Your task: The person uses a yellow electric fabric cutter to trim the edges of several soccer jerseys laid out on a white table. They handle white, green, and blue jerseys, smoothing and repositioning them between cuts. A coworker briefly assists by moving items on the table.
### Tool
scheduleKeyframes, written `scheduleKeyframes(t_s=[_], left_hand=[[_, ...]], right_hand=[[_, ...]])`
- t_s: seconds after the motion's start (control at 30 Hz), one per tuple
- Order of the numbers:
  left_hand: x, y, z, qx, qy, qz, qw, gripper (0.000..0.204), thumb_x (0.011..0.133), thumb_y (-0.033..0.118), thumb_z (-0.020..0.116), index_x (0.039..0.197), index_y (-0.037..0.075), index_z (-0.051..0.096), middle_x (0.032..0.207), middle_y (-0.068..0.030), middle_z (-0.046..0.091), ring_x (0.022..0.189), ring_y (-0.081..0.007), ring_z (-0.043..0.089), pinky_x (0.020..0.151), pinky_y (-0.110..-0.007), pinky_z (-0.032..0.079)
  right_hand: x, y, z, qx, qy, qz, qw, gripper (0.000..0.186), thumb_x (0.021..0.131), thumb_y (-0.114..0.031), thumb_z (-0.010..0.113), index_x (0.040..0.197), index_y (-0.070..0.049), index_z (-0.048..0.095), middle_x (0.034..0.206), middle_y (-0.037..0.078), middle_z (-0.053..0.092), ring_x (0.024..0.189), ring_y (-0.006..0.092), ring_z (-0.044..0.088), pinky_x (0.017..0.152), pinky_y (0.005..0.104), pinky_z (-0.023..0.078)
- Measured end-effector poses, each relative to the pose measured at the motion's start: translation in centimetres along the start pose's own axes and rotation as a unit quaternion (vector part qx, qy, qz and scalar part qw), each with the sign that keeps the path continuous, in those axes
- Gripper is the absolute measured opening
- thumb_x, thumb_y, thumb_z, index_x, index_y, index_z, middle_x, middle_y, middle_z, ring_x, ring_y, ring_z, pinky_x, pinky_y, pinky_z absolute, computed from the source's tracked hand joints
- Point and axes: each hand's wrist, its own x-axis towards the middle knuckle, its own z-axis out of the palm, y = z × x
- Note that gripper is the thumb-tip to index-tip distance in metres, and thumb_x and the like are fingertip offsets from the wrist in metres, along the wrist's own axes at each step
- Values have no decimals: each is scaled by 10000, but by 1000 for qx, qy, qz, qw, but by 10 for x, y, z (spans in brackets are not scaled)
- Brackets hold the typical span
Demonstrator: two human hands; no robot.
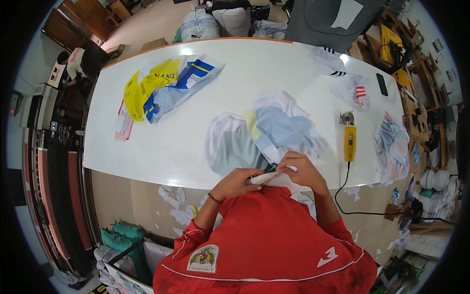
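Near the front edge of the white table point(161, 147), my left hand point(237, 182) is closed around a white folded strip point(262, 178) with something dark green along it, likely cloth. My right hand point(295, 169) pinches the same strip at its other end. Just beyond both hands lie loose fabric pieces: a white and grey-green one point(234, 149) and a white, pale blue and pale yellow one point(281, 130). To the right of them rests a yellow hand-held cutter point(349, 142), its black cord point(342, 211) hanging over the front edge.
Yellow and blue fabric pieces point(152, 93) lie at back left. White pieces point(328, 61), a black phone point(382, 84) and a crumpled bundle point(391, 147) are at right. Sacks point(199, 25) and a grey chair point(318, 22) stand behind. A seated person point(78, 63) is at far left.
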Motion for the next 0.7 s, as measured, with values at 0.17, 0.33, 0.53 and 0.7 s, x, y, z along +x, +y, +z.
scheduleKeyframes(t_s=[0.17,0.33,0.53,0.7], left_hand=[[8,-16,8,-144,25,-74,987,297,992,196,772,1213,1,735,898,-50,749,768,-76,635,707,-258,516],[32,-16,15,-224,35,-77,971,206,1008,195,756,1060,-2,730,790,10,633,711,-47,528,651,-254,466],[58,-24,-11,-125,294,7,948,174,1096,214,611,1102,44,646,884,14,600,786,-73,528,699,-253,453],[43,-17,-139,-251,580,38,774,405,1132,314,538,1313,-41,609,1208,-90,647,1109,-158,598,1011,-322,490]], right_hand=[[1,-11,-14,0,156,-57,986,213,772,154,703,878,-24,754,860,74,715,874,273,699,748,369,549],[2,-9,-16,35,205,-83,975,198,796,173,659,859,-10,704,910,78,744,925,274,723,802,355,575],[-3,-3,-34,169,223,-95,955,83,1053,-49,580,972,-40,596,911,125,734,892,237,724,826,367,594],[-33,4,-114,142,346,-94,923,291,1081,-331,639,1009,-88,497,756,32,525,586,97,478,525,247,385]])
